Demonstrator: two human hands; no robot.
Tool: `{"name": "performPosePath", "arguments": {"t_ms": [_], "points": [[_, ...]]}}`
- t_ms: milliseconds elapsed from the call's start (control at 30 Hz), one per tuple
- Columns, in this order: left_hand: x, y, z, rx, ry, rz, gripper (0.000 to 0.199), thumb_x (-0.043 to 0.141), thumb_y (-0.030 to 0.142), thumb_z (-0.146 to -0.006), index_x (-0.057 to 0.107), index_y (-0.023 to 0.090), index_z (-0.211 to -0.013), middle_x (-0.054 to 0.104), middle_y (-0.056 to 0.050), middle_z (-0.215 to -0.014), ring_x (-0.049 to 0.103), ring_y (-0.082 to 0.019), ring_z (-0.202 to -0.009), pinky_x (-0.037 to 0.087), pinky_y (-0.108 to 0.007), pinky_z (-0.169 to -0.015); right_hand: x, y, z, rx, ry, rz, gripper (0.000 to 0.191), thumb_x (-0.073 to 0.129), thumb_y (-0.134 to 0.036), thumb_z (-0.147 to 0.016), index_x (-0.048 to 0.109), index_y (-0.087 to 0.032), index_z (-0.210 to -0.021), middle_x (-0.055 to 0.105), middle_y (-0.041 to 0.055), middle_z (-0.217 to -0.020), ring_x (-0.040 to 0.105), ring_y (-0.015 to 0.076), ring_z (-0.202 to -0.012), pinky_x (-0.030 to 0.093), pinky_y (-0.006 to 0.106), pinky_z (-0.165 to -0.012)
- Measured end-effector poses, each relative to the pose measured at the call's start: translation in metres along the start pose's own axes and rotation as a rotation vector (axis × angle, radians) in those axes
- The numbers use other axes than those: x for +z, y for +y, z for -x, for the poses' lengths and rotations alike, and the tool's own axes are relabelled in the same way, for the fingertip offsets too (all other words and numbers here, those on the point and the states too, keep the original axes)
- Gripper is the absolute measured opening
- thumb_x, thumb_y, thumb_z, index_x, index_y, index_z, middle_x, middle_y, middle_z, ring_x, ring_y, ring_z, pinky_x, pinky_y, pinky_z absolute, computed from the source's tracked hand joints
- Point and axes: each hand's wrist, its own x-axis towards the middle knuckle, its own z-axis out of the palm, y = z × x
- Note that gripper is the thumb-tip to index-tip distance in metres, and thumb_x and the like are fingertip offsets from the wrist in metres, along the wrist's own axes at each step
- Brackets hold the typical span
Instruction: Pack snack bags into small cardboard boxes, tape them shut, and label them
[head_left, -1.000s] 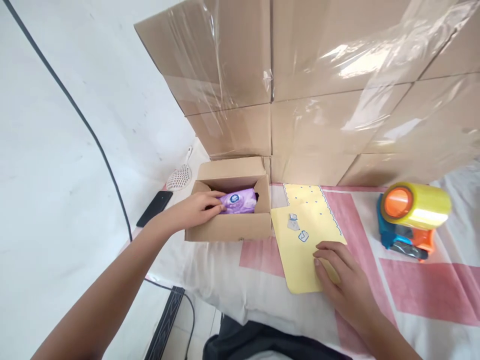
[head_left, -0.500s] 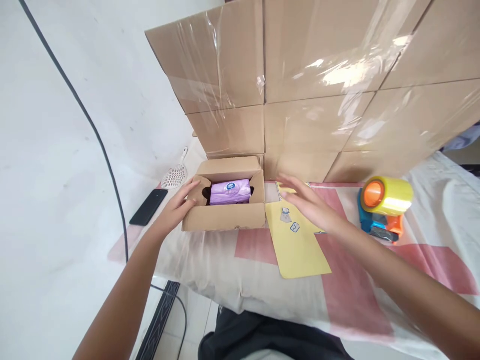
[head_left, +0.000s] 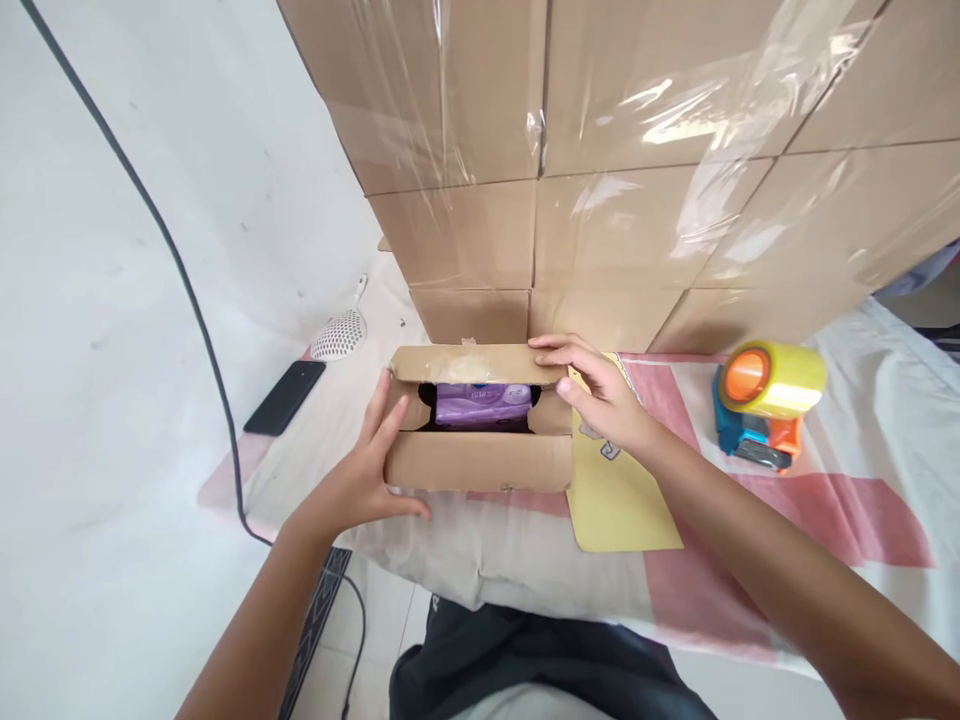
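Note:
A small cardboard box [head_left: 480, 462] lies on the bed-like surface with its top flaps partly raised and folded inward. Inside it, a purple tissue pack [head_left: 482, 404] shows through the gap between the flaps. My left hand [head_left: 367, 470] rests against the box's left end, fingers spread, thumb stretched along below the front flap. At the other end, my right hand [head_left: 596, 390] has its fingers over the far flap's right corner and its thumb at the right end flap. Under my right hand lies a yellow paper sheet [head_left: 626, 505] with stickers, partly covered.
A tape dispenser [head_left: 769, 400] with a yellow roll stands at the right. To the left are a black phone [head_left: 285, 398] and a white perforated scoop [head_left: 340, 335]. Behind rises a wall of taped cardboard [head_left: 615, 230]. A dark cable [head_left: 161, 220] hangs along the white wall.
My right hand has come onto the box's right end. The box has shifted right and closer to me, and its far flap has tipped inward, covering more of the purple pack.

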Motion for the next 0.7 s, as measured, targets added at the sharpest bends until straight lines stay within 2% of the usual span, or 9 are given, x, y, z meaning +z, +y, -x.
{"name": "performPosePath", "arguments": {"t_ms": [67, 167, 233, 267, 333, 400, 467, 533, 700], "points": [[0.008, -0.002, 0.0, 0.016, 0.094, 0.048, 0.111, 0.079, 0.052, -0.08, 0.008, 0.04, -0.163, -0.002, -0.015, -0.172, 0.018, -0.044, -0.156, 0.044, -0.06, -0.113, -0.003, 0.001, 0.006, 0.01, -0.001, 0.024, 0.016, 0.053, -0.03, -0.101, 0.068, -0.027, -0.104, 0.062, 0.0074, -0.136, 0.059, 0.0224, -0.128, 0.05, 0.044, -0.103], [0.014, 0.004, -0.01, -0.057, 0.423, 0.164, 0.083, 0.072, 0.041, -0.09, 0.026, 0.036, -0.159, 0.04, -0.017, -0.161, 0.061, -0.032, -0.129, 0.061, -0.042, -0.093, 0.0, 0.003, 0.012, 0.041, 0.028, 0.013, 0.02, 0.049, -0.024, -0.101, 0.068, -0.026, -0.098, 0.062, 0.0066, -0.136, 0.059, 0.0216, -0.128, 0.051, 0.042, -0.1], [0.013, 0.014, -0.021, -0.21, 0.607, 0.184, 0.075, 0.073, 0.037, -0.088, 0.038, 0.033, -0.153, 0.053, -0.014, -0.148, 0.07, -0.025, -0.11, 0.062, -0.035, -0.08, 0.002, 0.001, 0.014, 0.053, 0.02, 0.004, 0.02, 0.048, -0.025, -0.101, 0.068, -0.026, -0.1, 0.061, 0.0058, -0.139, 0.058, 0.0222, -0.13, 0.051, 0.042, -0.102], [0.011, 0.021, -0.026, -0.269, 0.646, 0.15, 0.065, 0.074, 0.034, -0.087, 0.047, 0.031, -0.147, 0.056, -0.013, -0.145, 0.07, -0.024, -0.109, 0.062, -0.034, -0.078, 0.003, 0.0, 0.015, 0.061, 0.015, -0.001, 0.021, 0.047, -0.028, -0.102, 0.068, -0.026, -0.101, 0.06, 0.0061, -0.14, 0.057, 0.0229, -0.13, 0.051, 0.043, -0.103], [0.008, 0.034, -0.034, -0.269, 0.657, 0.003, 0.036, 0.074, 0.028, -0.088, 0.067, 0.028, -0.123, 0.06, -0.01, -0.138, 0.066, -0.026, -0.114, 0.06, -0.037, -0.083, 0.003, -0.002, 0.016, 0.076, 0.01, -0.008, 0.025, 0.044, -0.036, -0.103, 0.066, -0.026, -0.105, 0.059, 0.0075, -0.141, 0.055, 0.0248, -0.133, 0.05, 0.046, -0.105], [0.007, 0.046, -0.038, -0.084, 0.582, -0.208, 0.017, 0.073, 0.025, -0.088, 0.074, 0.027, -0.105, 0.069, -0.007, -0.124, 0.066, -0.027, -0.114, 0.055, -0.043, -0.093, 0.003, -0.002, 0.016, 0.086, 0.009, -0.014, 0.03, 0.04, -0.043, -0.104, 0.065, -0.026, -0.109, 0.057, 0.0087, -0.141, 0.053, 0.0259, -0.135, 0.049, 0.048, -0.107], [0.011, 0.056, -0.038, 0.087, 0.453, -0.364, 0.027, 0.075, 0.028, -0.087, 0.072, 0.026, -0.114, 0.074, -0.007, -0.117, 0.067, -0.028, -0.11, 0.049, -0.047, -0.099, 0.005, 0.0, 0.017, 0.101, 0.017, -0.018, 0.033, 0.037, -0.045, -0.105, 0.064, -0.026, -0.11, 0.056, 0.0083, -0.142, 0.052, 0.0249, -0.136, 0.048, 0.047, -0.108], [0.018, 0.063, -0.037, 0.14, 0.347, -0.426, 0.045, 0.078, 0.033, -0.085, 0.067, 0.021, -0.127, 0.074, -0.01, -0.121, 0.068, -0.031, -0.113, 0.047, -0.048, -0.101, 0.007, 0.001, 0.016, 0.116, 0.033, -0.032, 0.034, 0.035, -0.043, -0.106, 0.063, -0.026, -0.109, 0.055, 0.0073, -0.143, 0.051, 0.0229, -0.137, 0.047, 0.045, -0.11], [0.031, 0.063, -0.036, 0.099, 0.348, -0.433, 0.044, 0.079, 0.027, -0.083, 0.066, 0.022, -0.125, 0.074, -0.009, -0.121, 0.069, -0.029, -0.11, 0.048, -0.043, -0.097, -0.004, -0.009, 0.015, 0.093, -0.001, 0.119, 0.031, 0.037, -0.039, -0.107, 0.061, -0.028, -0.121, 0.051, 0.0064, -0.152, 0.048, 0.0216, -0.143, 0.04, 0.047, -0.119]]}}
